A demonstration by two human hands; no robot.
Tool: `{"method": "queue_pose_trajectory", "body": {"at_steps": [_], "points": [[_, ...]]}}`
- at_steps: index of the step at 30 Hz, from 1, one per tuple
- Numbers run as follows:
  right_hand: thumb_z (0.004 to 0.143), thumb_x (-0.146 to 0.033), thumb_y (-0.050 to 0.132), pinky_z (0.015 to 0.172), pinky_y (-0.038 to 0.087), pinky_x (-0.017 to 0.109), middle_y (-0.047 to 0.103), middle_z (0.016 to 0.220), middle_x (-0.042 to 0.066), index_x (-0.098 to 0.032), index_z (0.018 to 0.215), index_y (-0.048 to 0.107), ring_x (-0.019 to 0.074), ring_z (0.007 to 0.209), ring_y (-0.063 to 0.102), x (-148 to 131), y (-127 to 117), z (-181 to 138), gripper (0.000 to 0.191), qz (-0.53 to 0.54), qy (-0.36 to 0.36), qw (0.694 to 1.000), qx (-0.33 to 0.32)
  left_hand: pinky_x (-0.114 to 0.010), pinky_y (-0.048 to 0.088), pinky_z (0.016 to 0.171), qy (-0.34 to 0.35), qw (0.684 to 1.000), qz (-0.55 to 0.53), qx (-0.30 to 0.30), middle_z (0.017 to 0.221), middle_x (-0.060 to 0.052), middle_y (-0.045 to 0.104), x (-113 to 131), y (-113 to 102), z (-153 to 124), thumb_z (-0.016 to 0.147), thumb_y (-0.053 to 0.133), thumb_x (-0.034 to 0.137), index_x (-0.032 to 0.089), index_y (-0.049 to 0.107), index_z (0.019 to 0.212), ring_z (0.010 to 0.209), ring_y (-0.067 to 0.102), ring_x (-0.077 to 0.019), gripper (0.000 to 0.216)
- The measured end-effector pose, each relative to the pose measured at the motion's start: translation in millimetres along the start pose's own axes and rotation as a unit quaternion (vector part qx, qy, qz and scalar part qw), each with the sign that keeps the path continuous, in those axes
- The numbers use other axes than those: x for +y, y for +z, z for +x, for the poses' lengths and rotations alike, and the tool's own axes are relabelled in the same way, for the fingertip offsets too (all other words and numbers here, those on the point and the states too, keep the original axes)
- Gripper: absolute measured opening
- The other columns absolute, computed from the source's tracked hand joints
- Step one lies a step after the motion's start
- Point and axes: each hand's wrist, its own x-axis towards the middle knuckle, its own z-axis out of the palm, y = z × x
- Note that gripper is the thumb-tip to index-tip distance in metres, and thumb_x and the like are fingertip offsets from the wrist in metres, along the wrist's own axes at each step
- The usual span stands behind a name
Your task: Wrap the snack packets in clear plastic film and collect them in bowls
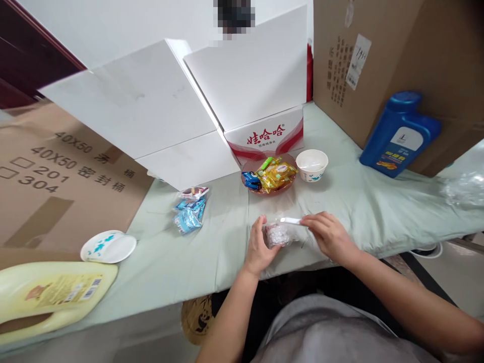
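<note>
My left hand [258, 247] curls round the left side of a small clear plastic bag [278, 235] lying near the front edge of the pale green table [212, 242]. My right hand [328, 234] pinches the bag's white top strip [290, 220] from the right. Behind the bag stands a brown plate [247, 176] piled with yellow, blue and green snack packets [271, 175]. A white paper bowl [312, 165] stands just right of the plate.
Several blue and white packets [190, 210] lie left of centre. A tipped paper bowl [108, 247] and a yellow jug [49, 297] lie at the left. A white open carton [264, 133] stands behind, a blue bottle [399, 133] and a big cardboard box [397, 45] at the right.
</note>
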Motion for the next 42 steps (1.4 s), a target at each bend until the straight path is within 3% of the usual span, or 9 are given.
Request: {"method": "queue_pose_trajectory", "body": {"at_steps": [6, 14, 19, 24, 31, 35, 37, 39, 42], "points": [[0.086, -0.004, 0.044, 0.078, 0.043, 0.035, 0.069, 0.110, 0.007, -0.018, 0.113, 0.064, 0.0223, 0.093, 0.057, 5.9, 2.4, -1.1, 0.037, -0.071, -0.029, 0.993, -0.089, -0.045, 0.047, 0.096, 0.044, 0.998, -0.009, -0.034, 0.112, -0.008, 0.062, 4.1, -5.7, 6.1, 0.082, 0.067, 0.029, 0.021, 0.057, 0.116, 0.109, 0.055, -0.0243, 0.036], [0.090, -0.015, 0.046, 0.076, 0.045, 0.039, 0.071, 0.099, 0.009, -0.018, 0.100, 0.069, 0.0259, 0.090, 0.058, 58.4, -30.7, -24.2, 0.025, -0.184, 0.122, 0.975, 0.025, -0.041, 0.048, 0.093, 0.049, 0.997, -0.049, 0.015, 0.104, -0.008, 0.063, 3.3, -6.9, 9.2, 0.091, 0.054, 0.027, 0.020, 0.063, 0.097, 0.103, 0.057, -0.0210, 0.012], [0.090, -0.019, 0.053, 0.086, 0.049, 0.040, 0.069, 0.097, 0.008, -0.020, 0.103, 0.064, 0.0221, 0.095, 0.060, 13.5, -23.6, -7.9, 0.017, -0.019, 0.002, 0.995, 0.101, -0.036, 0.048, 0.088, 0.003, 0.995, -0.083, 0.047, 0.101, -0.007, 0.064, 2.3, -6.9, 4.9, 0.092, 0.050, 0.023, 0.020, 0.056, 0.088, 0.099, 0.059, -0.0190, 0.008], [0.094, -0.025, 0.049, 0.090, 0.051, 0.038, 0.067, 0.105, 0.009, -0.020, 0.110, 0.062, 0.0216, 0.107, 0.059, -18.0, 6.6, 5.8, 0.021, 0.055, -0.120, 0.990, -0.056, -0.035, 0.048, 0.088, -0.045, 0.990, -0.120, 0.059, 0.107, -0.009, 0.063, 2.2, -6.5, 0.9, 0.091, 0.051, 0.028, 0.020, 0.053, 0.087, 0.102, 0.061, -0.0198, 0.009], [0.095, -0.016, 0.038, 0.072, 0.050, 0.031, 0.062, 0.118, 0.013, -0.017, 0.129, 0.054, 0.0197, 0.086, 0.065, -1.5, 31.1, 8.5, 0.038, -0.121, 0.093, 0.967, -0.205, -0.023, 0.047, 0.067, -0.240, 0.901, -0.215, 0.289, 0.080, 0.002, 0.055, -17.2, -10.4, -13.5, 0.082, 0.060, 0.025, 0.020, 0.049, 0.085, 0.072, 0.058, -0.0116, 0.013], [0.095, -0.017, 0.042, 0.076, 0.046, 0.033, 0.066, 0.097, 0.011, -0.017, 0.116, 0.064, 0.0229, 0.087, 0.060, -3.9, 20.5, 15.6, 0.031, -0.141, 0.078, 0.969, -0.190, -0.024, 0.047, 0.069, -0.176, 0.888, -0.122, 0.406, 0.090, 0.000, 0.053, -7.7, -23.3, -29.2, 0.080, 0.059, 0.014, 0.021, 0.049, 0.095, 0.078, 0.056, -0.0115, 0.019], [0.096, -0.019, 0.041, 0.084, 0.044, 0.036, 0.066, 0.093, 0.011, -0.016, 0.109, 0.066, 0.0251, 0.094, 0.056, -7.4, 18.2, 22.9, 0.028, -0.130, 0.038, 0.977, -0.166, -0.028, 0.048, 0.075, -0.045, 0.927, -0.046, 0.368, 0.092, -0.002, 0.054, 8.1, -28.7, -33.1, 0.080, 0.057, 0.009, 0.021, 0.051, 0.097, 0.084, 0.057, -0.0139, 0.021], [0.097, -0.021, 0.040, 0.089, 0.042, 0.037, 0.066, 0.098, 0.011, -0.016, 0.111, 0.065, 0.0245, 0.097, 0.055, -9.9, 20.1, 31.2, 0.029, -0.103, 0.015, 0.982, -0.159, -0.031, 0.050, 0.077, 0.077, 0.975, -0.007, 0.209, 0.091, -0.003, 0.058, 24.9, -30.2, -31.6, 0.082, 0.053, 0.006, 0.021, 0.054, 0.098, 0.085, 0.059, -0.0160, 0.022], [0.097, -0.031, 0.046, 0.089, 0.044, 0.035, 0.064, 0.109, 0.012, -0.015, 0.120, 0.061, 0.0237, 0.103, 0.057, -10.8, 26.7, 40.8, 0.032, -0.081, 0.041, 0.978, -0.188, -0.035, 0.053, 0.084, 0.105, 0.994, 0.042, 0.008, 0.096, -0.007, 0.064, 36.4, -25.4, -21.4, 0.087, 0.047, 0.009, 0.020, 0.056, 0.108, 0.092, 0.062, -0.0190, 0.025]]}}
